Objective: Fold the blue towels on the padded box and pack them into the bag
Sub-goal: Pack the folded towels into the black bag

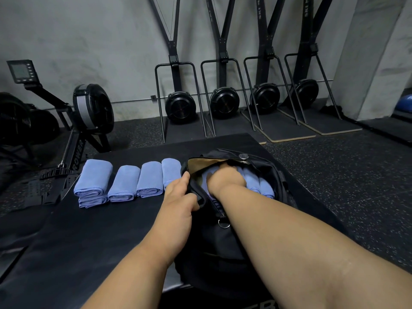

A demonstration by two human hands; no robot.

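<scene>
Packing step, by the look of it: left hand [178, 195] curled round the near rim of the black bag [225, 248], holding the mouth open, while right hand [226, 178] is buried among folded blue towels [258, 184] already inside, fingers hidden, so grip impossible to tell. Best to seat each towel flat beside its neighbours, keeping the rim pulled wide. Then on to the folded towels [124, 182] lined up on the padded box [93, 237], just left of the bag.

Black padded box [89, 237] on speckled dark rubber floor [356, 175], row of folded blue towels [124, 182] lying side by side along its far left part, one more under the leftmost, open black bag [223, 248] resting at its right
</scene>
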